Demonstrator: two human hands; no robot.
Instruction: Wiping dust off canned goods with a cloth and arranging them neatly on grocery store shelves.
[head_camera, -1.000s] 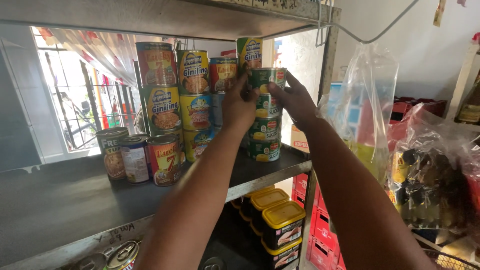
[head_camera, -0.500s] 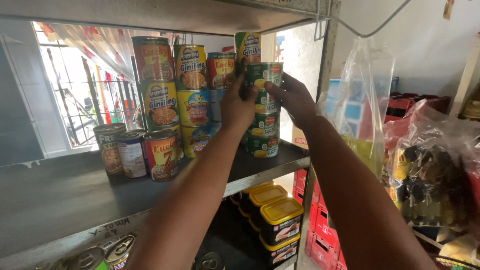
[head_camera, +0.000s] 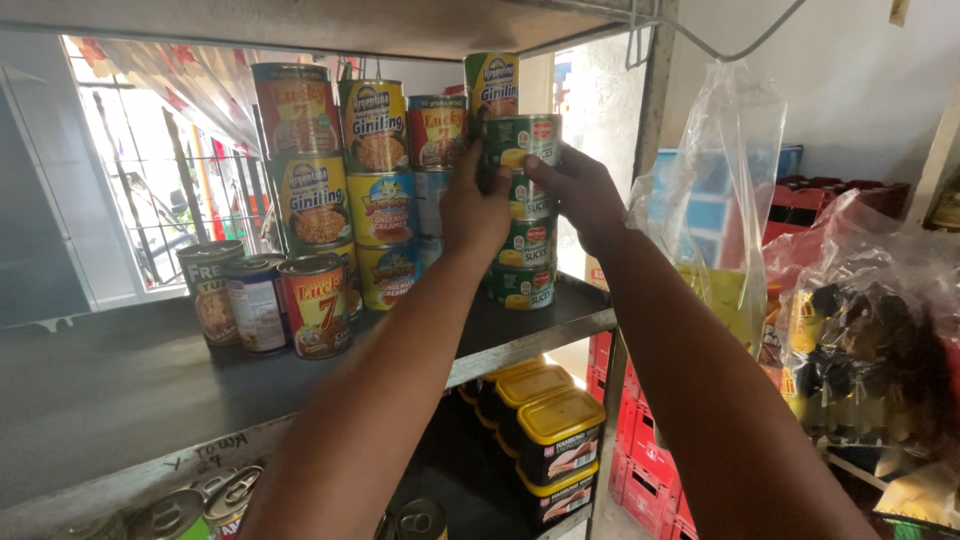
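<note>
Both my hands reach to a tall stack of green cans (head_camera: 524, 245) at the right end of a dark metal shelf (head_camera: 150, 380). My left hand (head_camera: 473, 210) wraps the stack's left side near the top. My right hand (head_camera: 582, 195) holds the right side of the top green can (head_camera: 520, 138). A taller can (head_camera: 492, 85) stands just behind the stack. Left of it rise stacks of red and yellow cans (head_camera: 345, 190).
Three single cans (head_camera: 262, 300) stand on the shelf's left part. Yellow-lidded tins (head_camera: 558, 440) sit on the shelf below. A clear plastic bag (head_camera: 715, 190) hangs right of the shelf post, red crates (head_camera: 650, 480) stand underneath, and bagged goods (head_camera: 870, 330) fill the far right.
Both hands stay on the green can stack, with only a slight shift of the view to the left. The cans have not visibly moved.
</note>
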